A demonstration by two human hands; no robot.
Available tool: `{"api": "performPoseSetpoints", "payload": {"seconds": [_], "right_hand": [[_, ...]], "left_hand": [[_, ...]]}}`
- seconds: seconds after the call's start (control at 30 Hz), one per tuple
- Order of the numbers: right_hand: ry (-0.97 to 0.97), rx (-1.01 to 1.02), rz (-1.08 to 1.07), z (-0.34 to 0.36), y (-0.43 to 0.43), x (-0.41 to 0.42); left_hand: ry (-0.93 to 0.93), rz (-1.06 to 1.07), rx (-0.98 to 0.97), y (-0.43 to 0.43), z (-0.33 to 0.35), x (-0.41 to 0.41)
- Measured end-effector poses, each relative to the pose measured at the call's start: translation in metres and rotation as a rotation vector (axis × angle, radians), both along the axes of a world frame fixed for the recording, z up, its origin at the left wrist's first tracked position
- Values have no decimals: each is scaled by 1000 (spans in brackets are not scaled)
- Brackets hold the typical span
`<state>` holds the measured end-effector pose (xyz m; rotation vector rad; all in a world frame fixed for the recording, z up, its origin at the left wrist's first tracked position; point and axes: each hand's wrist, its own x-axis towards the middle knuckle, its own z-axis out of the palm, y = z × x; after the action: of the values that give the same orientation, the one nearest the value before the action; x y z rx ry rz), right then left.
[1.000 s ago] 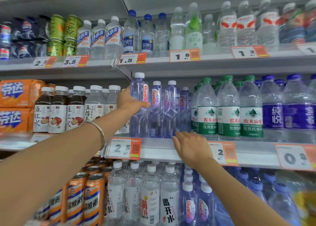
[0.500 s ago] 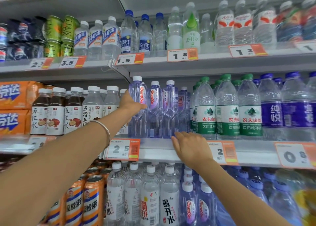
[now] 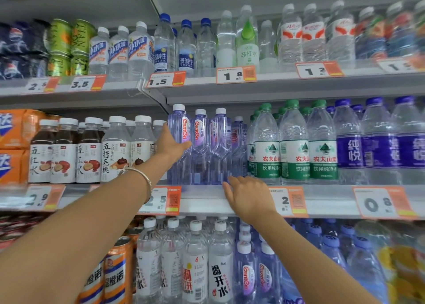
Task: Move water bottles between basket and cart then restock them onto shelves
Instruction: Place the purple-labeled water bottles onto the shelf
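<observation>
Outstretched left hand point(image 3: 171, 146) grips the leftmost purple-tinted clear plastic bottle point(image 3: 179, 129); right hand point(image 3: 248, 198) rests loose-fingered on the white shelf edge point(image 3: 202, 201)

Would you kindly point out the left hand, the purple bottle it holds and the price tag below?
left hand point(image 3: 171, 146), head view, its back.
purple bottle point(image 3: 178, 107), head view, cap.
price tag point(image 3: 174, 199), head view, orange part.

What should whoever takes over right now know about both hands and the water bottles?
Left hand: grips the leftmost purple bottle, upright at the front of the middle shelf.
Right hand: open, lying on the shelf's front edge, fingers by the base of the purple row.
Things: the purple row stands left of the green-capped bottles; basket and cart are out of view.
Done: that bottle appears set on the shelf.
Left: probably square it up, let go, fetch more.
</observation>
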<state>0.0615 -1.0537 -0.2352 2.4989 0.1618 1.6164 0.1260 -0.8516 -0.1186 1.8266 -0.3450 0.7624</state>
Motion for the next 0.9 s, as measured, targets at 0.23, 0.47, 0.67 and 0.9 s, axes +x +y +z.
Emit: {"api": "performPoseSetpoints", "payload": {"seconds": [0.23,0.47,0.67,0.9], "right_hand": [[65,-47,-12,1,0,-7],[154,40,200,8,-3,-19],[-19,262,422,-70,-19,-84],[332,380,351,-295,-58,-169]], "left_hand": [[-368,88,7,-15,-51,-64],[68,-199,47,-32,-204,-141],[332,-289,181,-57,-300,-162],[610,-280,326,-97,-438,-197]]}}
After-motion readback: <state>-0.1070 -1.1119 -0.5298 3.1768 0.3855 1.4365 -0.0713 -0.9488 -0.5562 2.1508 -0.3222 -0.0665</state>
